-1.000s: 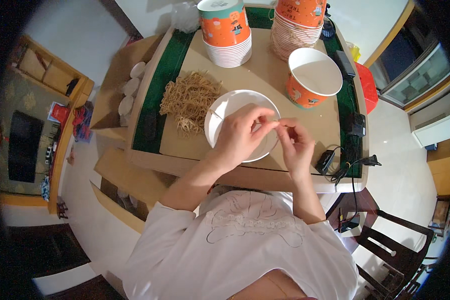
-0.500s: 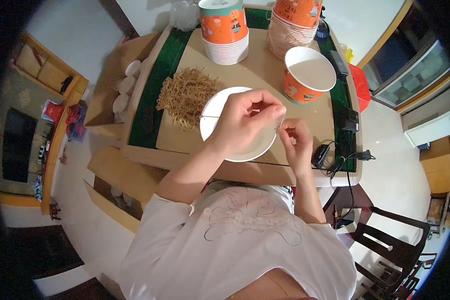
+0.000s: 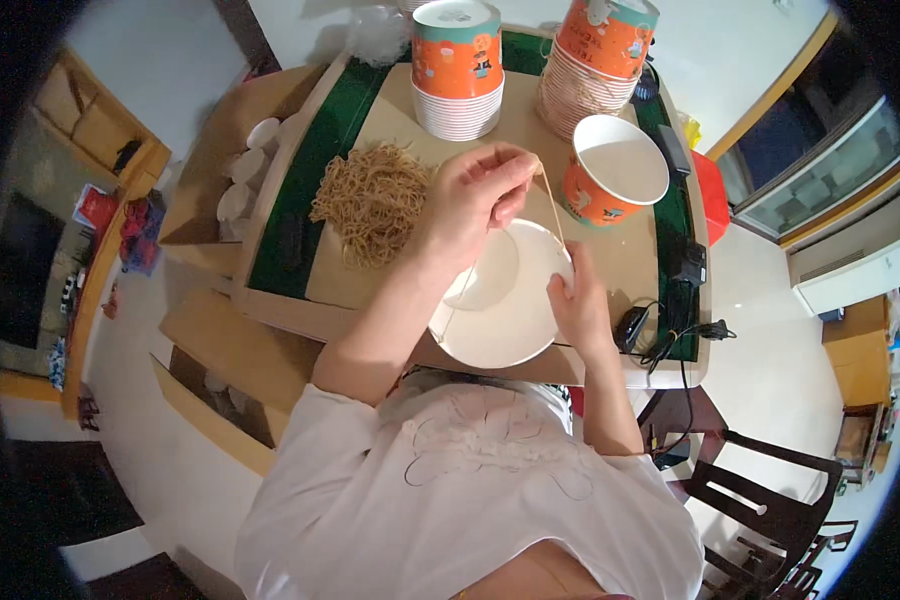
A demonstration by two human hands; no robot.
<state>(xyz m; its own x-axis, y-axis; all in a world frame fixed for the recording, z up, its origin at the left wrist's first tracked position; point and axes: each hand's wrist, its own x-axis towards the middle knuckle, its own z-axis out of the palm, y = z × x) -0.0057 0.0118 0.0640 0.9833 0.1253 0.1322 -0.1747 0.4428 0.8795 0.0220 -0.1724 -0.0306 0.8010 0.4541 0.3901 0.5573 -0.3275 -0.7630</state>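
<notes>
A white-lined paper bucket (image 3: 515, 325) tilts toward me at the table's near edge, its open mouth facing up. My left hand (image 3: 478, 200) is raised above its far side, fingers pinched on a thin tan cord (image 3: 551, 203). The cord runs taut from those fingertips down to the bucket's right rim. Another stretch of cord crosses to the left rim, partly hidden by my left forearm. My right hand (image 3: 582, 305) grips the right rim, thumb on the bucket's inner side. Left of the bucket lies a tangled pile of tan cords (image 3: 372, 205).
An orange paper bucket (image 3: 620, 168) stands upright at the right. Behind are two stacks of upturned buckets, one left (image 3: 457, 75) and one right (image 3: 592, 75). Black cables and adapters (image 3: 670, 335) lie at the right edge. A cardboard box (image 3: 195, 230) with white items stands left of the table.
My left hand has lifted away, drawing the cord up taut. The bucket has tilted and shifted nearer and right. My right hand has gone from pinching near the cord to holding the rim.
</notes>
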